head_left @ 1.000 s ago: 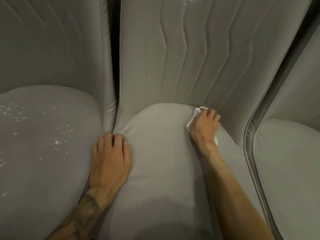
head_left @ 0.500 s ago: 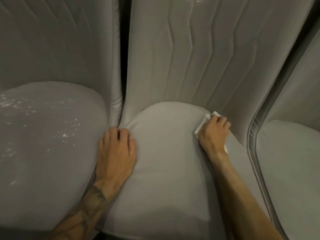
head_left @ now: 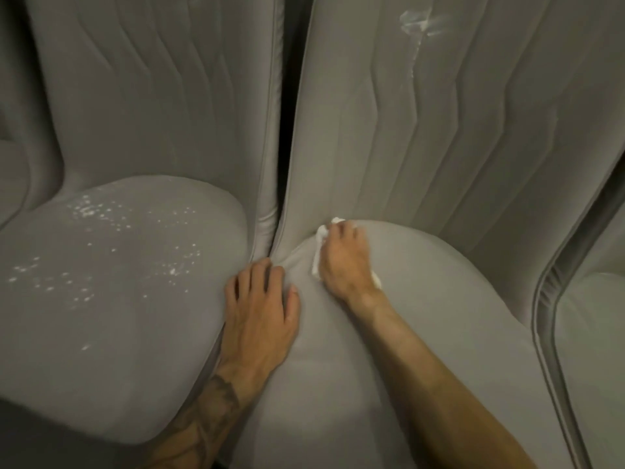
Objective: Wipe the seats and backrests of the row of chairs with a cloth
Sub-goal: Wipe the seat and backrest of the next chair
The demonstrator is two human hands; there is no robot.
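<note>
Light was dim and flat, a muted grey-brown cast with no glare. Deep shadow filled the gap beside the middle backrest and the lower left corner. The right hand was slightly motion-blurred. Wide-angle distortion bowed the frame's edges.

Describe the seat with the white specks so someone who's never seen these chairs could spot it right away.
Start from the row of grey padded chairs. It is the seat left of the one where the right hand presses the white cloth, just beside the left hand. Only this seat is sprinkled with white specks; its neighbours are plain grey.
</note>
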